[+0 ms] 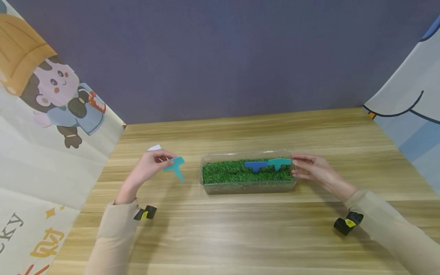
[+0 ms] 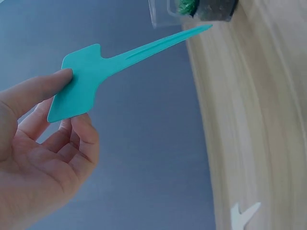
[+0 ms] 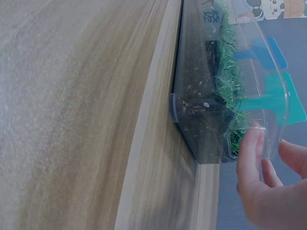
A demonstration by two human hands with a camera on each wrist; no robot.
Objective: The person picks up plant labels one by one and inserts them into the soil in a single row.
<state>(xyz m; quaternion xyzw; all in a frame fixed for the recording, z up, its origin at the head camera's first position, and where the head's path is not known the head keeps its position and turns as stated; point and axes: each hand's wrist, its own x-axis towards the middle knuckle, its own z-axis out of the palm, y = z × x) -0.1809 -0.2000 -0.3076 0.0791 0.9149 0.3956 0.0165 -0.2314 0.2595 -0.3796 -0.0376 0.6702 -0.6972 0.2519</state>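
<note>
Dark letters reading "cky" [image 1: 12, 230] mark the white wall cloth [image 1: 17, 183] left of the left grip [image 1: 150, 165]. That grip pinches a turquoise T-shaped plastic tag [image 2: 85, 88] by its broad head, the long axis slanting down rightward, stem toward a clear rectangular plastic box [image 1: 249, 188]. The right grip [image 1: 316, 170] holds that box's end, near blue [image 1: 256, 165] and teal [image 1: 279, 163] T-shaped tags standing in green artificial grass [image 1: 223, 173].
</note>
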